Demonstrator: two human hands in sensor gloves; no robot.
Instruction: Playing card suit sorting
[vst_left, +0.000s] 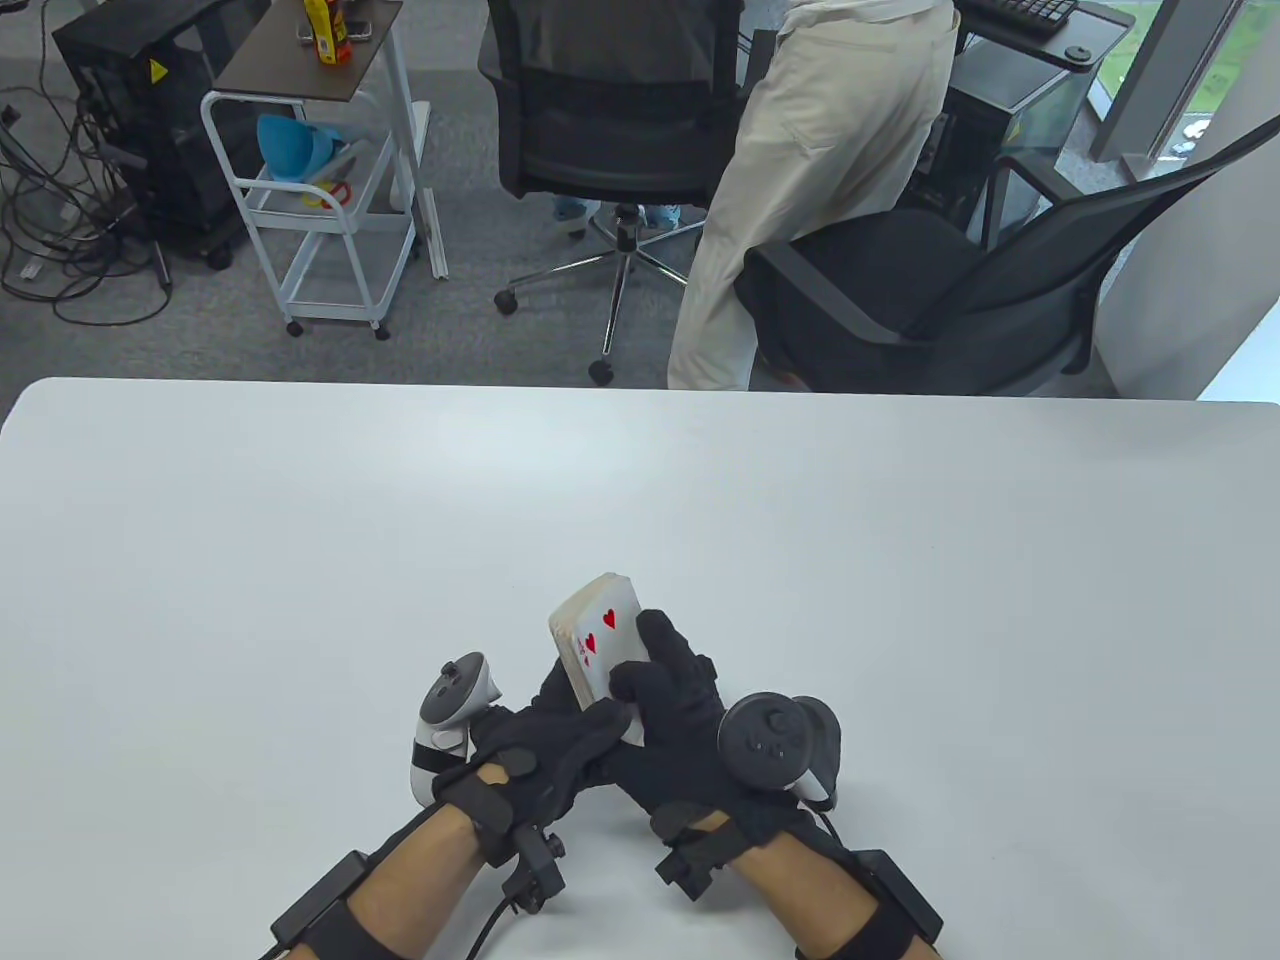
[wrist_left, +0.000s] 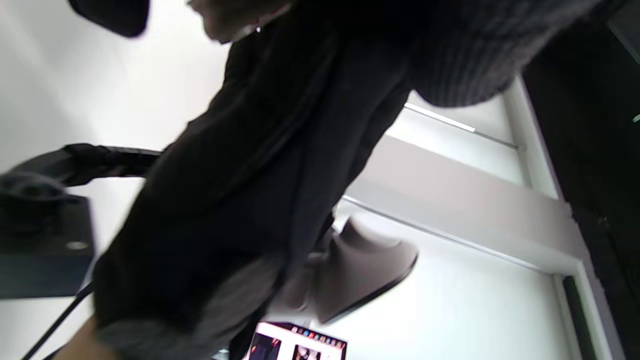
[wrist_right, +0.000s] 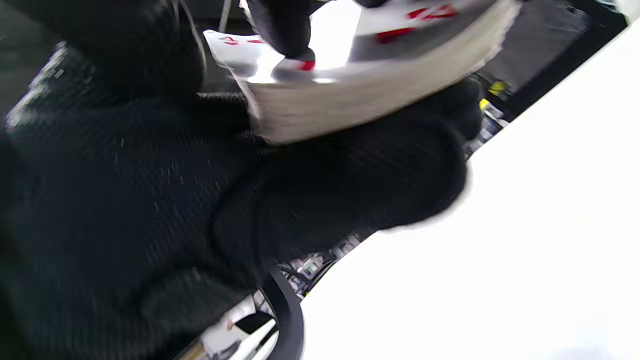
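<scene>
A thick deck of playing cards (vst_left: 597, 632) sits face up in both gloved hands, low over the white table (vst_left: 300, 560) near its front edge. The top card shows red hearts. My left hand (vst_left: 560, 715) cradles the deck from below and at its left side. My right hand (vst_left: 650, 665) lies over the deck's right half, with a finger and thumb on the top card. In the right wrist view the deck (wrist_right: 370, 95) rests on the left glove (wrist_right: 350, 190), and a right fingertip (wrist_right: 285, 30) presses on the top card. The left wrist view shows no cards.
No loose cards lie on the table. Beyond its far edge are two black office chairs (vst_left: 900, 290), a standing person in beige trousers (vst_left: 800, 180) and a white cart (vst_left: 320, 180). The table (wrist_right: 525, 225) also shows in the right wrist view.
</scene>
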